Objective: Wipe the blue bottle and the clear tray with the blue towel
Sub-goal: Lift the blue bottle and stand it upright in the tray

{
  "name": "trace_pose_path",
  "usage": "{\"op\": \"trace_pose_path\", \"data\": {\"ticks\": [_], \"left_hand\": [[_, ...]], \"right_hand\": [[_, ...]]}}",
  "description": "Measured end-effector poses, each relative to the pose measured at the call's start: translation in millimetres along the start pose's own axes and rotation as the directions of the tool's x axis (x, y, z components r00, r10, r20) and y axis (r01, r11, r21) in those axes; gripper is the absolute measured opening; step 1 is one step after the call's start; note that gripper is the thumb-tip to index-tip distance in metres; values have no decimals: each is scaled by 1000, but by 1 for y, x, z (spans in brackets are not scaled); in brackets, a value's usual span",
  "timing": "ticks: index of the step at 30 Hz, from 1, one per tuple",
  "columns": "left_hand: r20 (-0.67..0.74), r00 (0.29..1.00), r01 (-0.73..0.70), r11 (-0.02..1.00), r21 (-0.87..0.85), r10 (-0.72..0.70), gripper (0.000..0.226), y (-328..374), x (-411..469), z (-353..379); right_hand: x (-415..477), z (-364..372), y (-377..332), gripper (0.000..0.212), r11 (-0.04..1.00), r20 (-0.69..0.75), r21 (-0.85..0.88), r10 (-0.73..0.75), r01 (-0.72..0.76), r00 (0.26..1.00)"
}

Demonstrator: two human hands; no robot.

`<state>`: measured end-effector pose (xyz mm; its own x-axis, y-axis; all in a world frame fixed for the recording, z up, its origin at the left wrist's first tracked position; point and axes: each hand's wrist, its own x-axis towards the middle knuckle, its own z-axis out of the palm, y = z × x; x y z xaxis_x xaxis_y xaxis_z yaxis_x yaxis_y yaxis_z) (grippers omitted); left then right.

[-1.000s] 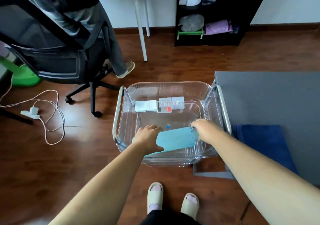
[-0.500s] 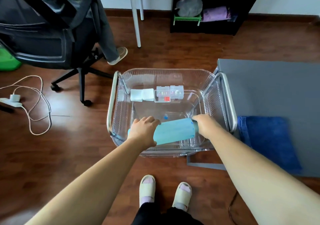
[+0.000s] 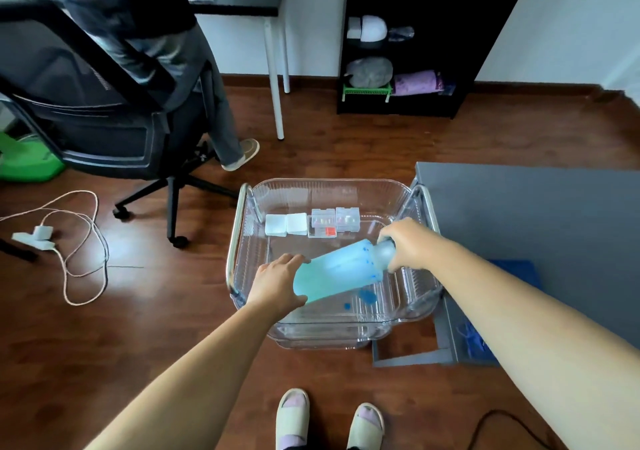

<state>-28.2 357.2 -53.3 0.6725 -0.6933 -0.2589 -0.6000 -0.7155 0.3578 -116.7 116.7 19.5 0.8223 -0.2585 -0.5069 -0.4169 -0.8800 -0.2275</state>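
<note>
Left hand point(image 3: 277, 285) cups blue bottle point(image 3: 337, 269); right hand point(image 3: 410, 243) grips cap.

Both forearms bare, no sleeves, watch or rings visible on left hand point(image 3: 277, 285) or right hand point(image 3: 410, 243). Feet: pale cream open-toe slippers point(image 3: 329, 418) over light lilac socks. Dark trousers at bottom edge.

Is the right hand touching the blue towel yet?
Apart. The head view shows the right hand gripping the blue bottle; the blue towel lies beside it.
</note>
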Motion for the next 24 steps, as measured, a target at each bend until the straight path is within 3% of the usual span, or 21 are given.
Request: {"op": "trace_pose_path", "data": {"ticks": [6, 12, 19, 24], "left_hand": [[-93, 996, -41, 963, -267, 16, 87, 22, -1, -29], [-180, 984, -46, 943, -330, -15, 76, 40, -3, -50], [-169, 982, -22, 836, -549, -85, 69, 41, -8, -52], [-128, 990, -31, 814, -580, -54, 66, 45, -7, -51]], "right_hand": [[-21, -40, -39, 47, 995, -73, 24, -96, 98, 993], [-29, -62, -69, 43, 986, -114, -44, -164, 160, 980], [-28, -74, -96, 32, 977, -105, -66, -207, 201, 973], [-29, -72, -96, 41, 982, -50, -51, -185, 183, 981]]}}
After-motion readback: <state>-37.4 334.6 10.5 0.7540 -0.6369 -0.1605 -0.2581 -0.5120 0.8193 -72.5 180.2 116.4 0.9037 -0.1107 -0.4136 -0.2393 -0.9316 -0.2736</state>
